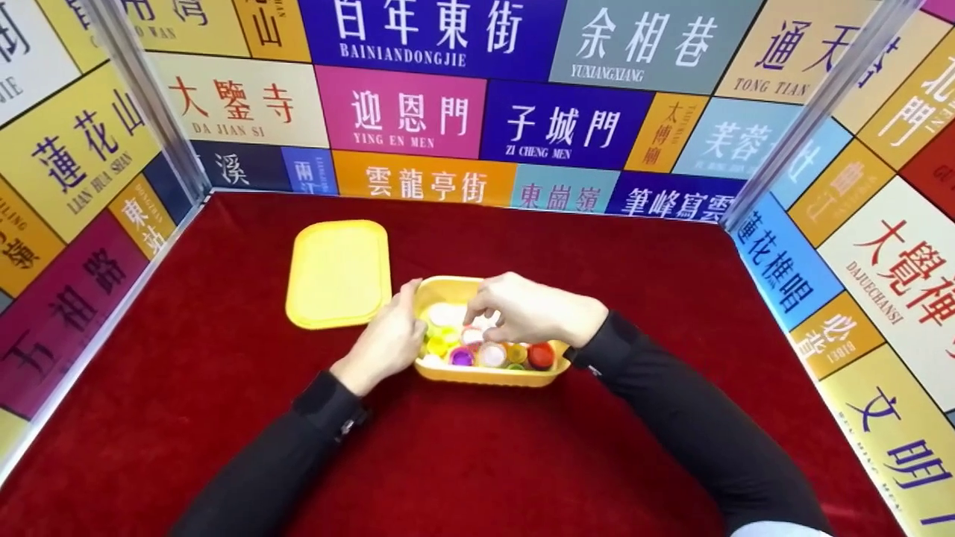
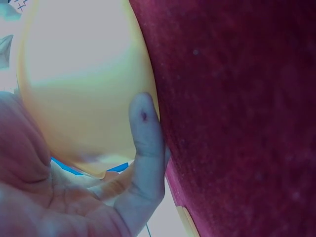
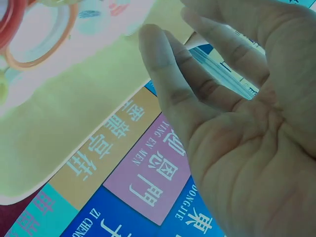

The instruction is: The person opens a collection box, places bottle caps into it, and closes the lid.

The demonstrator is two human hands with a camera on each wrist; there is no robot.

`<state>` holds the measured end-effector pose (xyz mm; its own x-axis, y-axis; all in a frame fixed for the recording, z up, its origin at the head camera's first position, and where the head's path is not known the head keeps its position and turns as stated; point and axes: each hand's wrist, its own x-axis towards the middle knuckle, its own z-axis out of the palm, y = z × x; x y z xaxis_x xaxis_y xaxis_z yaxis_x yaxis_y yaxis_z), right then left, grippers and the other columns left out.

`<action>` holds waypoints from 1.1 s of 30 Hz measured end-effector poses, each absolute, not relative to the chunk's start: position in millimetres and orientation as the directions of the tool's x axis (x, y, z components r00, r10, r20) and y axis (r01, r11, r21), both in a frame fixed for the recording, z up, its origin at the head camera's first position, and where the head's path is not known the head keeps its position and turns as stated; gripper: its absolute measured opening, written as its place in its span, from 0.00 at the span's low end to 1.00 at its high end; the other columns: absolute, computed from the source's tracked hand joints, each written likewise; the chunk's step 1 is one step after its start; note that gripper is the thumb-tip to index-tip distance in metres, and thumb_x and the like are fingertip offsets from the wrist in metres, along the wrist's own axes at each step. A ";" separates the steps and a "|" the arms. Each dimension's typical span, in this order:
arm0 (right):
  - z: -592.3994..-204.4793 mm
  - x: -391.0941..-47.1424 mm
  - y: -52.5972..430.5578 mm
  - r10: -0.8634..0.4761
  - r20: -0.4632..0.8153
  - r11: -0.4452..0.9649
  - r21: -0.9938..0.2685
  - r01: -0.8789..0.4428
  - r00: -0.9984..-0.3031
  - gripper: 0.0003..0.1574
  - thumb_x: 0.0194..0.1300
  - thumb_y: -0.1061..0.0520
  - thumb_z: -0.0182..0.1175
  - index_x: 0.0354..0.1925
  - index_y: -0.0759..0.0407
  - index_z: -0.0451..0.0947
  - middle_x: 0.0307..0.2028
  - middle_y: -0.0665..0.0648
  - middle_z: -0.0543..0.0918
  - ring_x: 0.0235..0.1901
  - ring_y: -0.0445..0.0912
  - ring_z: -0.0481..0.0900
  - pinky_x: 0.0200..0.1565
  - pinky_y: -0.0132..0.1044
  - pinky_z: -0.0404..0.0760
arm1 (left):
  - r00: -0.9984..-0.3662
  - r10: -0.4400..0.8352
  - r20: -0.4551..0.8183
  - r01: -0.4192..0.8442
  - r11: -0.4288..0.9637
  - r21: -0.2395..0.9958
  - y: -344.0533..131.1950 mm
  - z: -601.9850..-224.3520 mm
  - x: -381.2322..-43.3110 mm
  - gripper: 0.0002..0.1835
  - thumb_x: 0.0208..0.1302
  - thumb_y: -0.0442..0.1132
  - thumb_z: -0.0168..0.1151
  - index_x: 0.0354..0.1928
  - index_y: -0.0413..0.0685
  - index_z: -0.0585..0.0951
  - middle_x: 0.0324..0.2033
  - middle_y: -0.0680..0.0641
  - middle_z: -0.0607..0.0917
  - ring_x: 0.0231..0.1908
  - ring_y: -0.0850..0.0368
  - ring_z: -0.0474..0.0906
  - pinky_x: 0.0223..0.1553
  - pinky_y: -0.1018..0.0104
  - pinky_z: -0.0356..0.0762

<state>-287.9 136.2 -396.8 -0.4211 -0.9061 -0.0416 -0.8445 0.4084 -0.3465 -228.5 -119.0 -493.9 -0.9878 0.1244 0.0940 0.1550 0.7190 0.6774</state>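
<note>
A yellow plastic box [image 1: 492, 377] stands on the red cloth, holding several small round tubs. Among them are a purple tub [image 1: 462, 357], a red tub [image 1: 540, 355] and a whitish tub [image 1: 492, 354]. The left hand [image 1: 386, 339] grips the box at its left end, fingers against the outer wall, as the left wrist view also shows. Over the middle of the box hangs the right hand [image 1: 526, 308], fingers bent down toward the tubs. Loosely curved fingers [image 3: 170, 81] show nothing held in the right wrist view; its thumb and fingertips are partly out of frame there.
A yellow lid [image 1: 342, 272] lies flat on the red cloth [image 1: 477, 462], behind and left of the box. Upright panels [image 1: 406, 112] with coloured signs border the cloth at the back and both sides. Metal posts [image 1: 149, 104] stand at the back corners.
</note>
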 end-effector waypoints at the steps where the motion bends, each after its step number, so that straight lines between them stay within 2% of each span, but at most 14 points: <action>1: -396.5 -287.8 135.4 -0.907 -0.037 0.405 -0.344 -0.847 -0.419 0.16 0.72 0.65 0.77 0.57 0.63 0.95 0.51 0.63 0.96 0.53 0.61 0.94 0.57 0.51 0.96 | -0.988 0.124 0.091 0.153 0.719 0.678 -119.1 -493.8 -228.5 0.38 0.83 0.31 0.56 0.90 0.35 0.60 0.81 0.27 0.77 0.77 0.33 0.81 0.80 0.38 0.79; 9: -393.2 -287.5 143.1 -0.892 -0.014 0.429 -0.344 -0.835 -0.452 0.17 0.74 0.64 0.76 0.59 0.65 0.93 0.52 0.67 0.94 0.52 0.62 0.94 0.57 0.53 0.96 | -0.988 0.126 0.093 0.156 0.723 0.673 -119.7 -493.7 -229.0 0.39 0.82 0.31 0.55 0.90 0.37 0.60 0.80 0.29 0.78 0.72 0.35 0.83 0.77 0.39 0.82; 22: -396.1 -286.2 161.5 -0.839 0.026 0.502 -0.351 -0.791 -0.544 0.16 0.78 0.60 0.75 0.60 0.60 0.93 0.52 0.67 0.93 0.54 0.60 0.92 0.58 0.54 0.94 | -0.991 0.113 0.077 0.135 0.707 0.694 -118.1 -492.9 -227.8 0.38 0.83 0.31 0.56 0.91 0.35 0.60 0.81 0.28 0.77 0.76 0.35 0.81 0.80 0.40 0.79; 26: -402.8 -282.5 169.1 -0.789 0.069 0.548 -0.372 -0.749 -0.611 0.17 0.78 0.59 0.75 0.61 0.63 0.92 0.53 0.68 0.93 0.54 0.61 0.92 0.59 0.55 0.94 | -0.991 0.114 0.065 0.127 0.707 0.696 -118.5 -493.5 -228.6 0.38 0.84 0.32 0.56 0.91 0.36 0.59 0.82 0.29 0.77 0.76 0.36 0.81 0.80 0.40 0.79; 33: -412.3 -276.8 193.3 -0.605 0.148 0.692 -0.389 -0.609 -0.782 0.23 0.77 0.57 0.75 0.64 0.67 0.90 0.56 0.70 0.92 0.57 0.64 0.90 0.65 0.61 0.89 | -0.989 0.124 0.077 0.143 0.713 0.687 -119.2 -492.8 -229.1 0.38 0.83 0.32 0.55 0.91 0.36 0.59 0.82 0.28 0.76 0.77 0.35 0.80 0.80 0.39 0.79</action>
<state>-276.8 193.3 -412.3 -0.7823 -0.6052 0.1475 -0.6086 0.6919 -0.3886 -229.1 -119.2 -492.8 -0.9893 0.1236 0.0774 0.1427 0.7125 0.6870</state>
